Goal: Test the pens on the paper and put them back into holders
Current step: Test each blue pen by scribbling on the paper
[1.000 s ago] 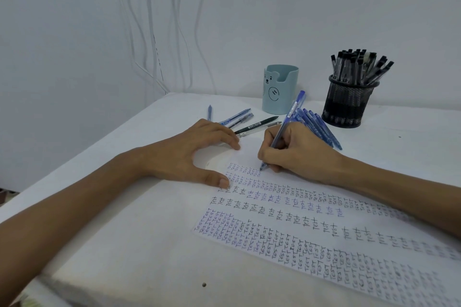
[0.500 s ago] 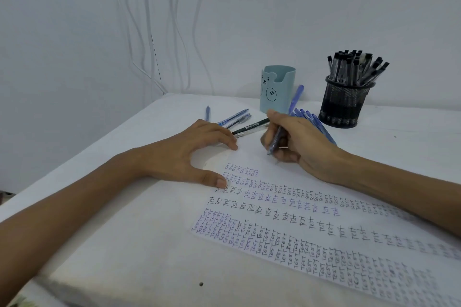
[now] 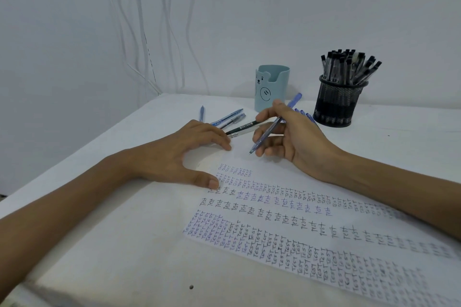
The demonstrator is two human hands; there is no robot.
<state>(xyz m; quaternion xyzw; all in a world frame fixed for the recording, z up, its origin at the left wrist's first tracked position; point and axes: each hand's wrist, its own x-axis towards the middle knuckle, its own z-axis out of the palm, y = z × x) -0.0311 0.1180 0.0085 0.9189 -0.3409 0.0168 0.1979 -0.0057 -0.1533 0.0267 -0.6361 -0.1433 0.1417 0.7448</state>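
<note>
We see right hand (image 3: 294, 137) pinching the blue pen (image 3: 264, 136) between thumb and fingers. Cap end sticks up past the thumb, tip pokes out below the fingers at the far edge of the paper (image 3: 279, 172). Left hand (image 3: 179, 157) is spread flat, thumb on the paper. Loose pens (image 3: 232, 119) lie behind it, near the teal holder (image 3: 272, 87).

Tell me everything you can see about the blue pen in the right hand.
The blue pen is slim, with a translucent blue barrel, seemingly plastic, and a fine tip. It slants, tip down and toward the person's left, blunt end up near the light blue holder. The right hand pinches it mid-barrel between thumb and fingers. Its tip seems just clear of the paper.
</note>
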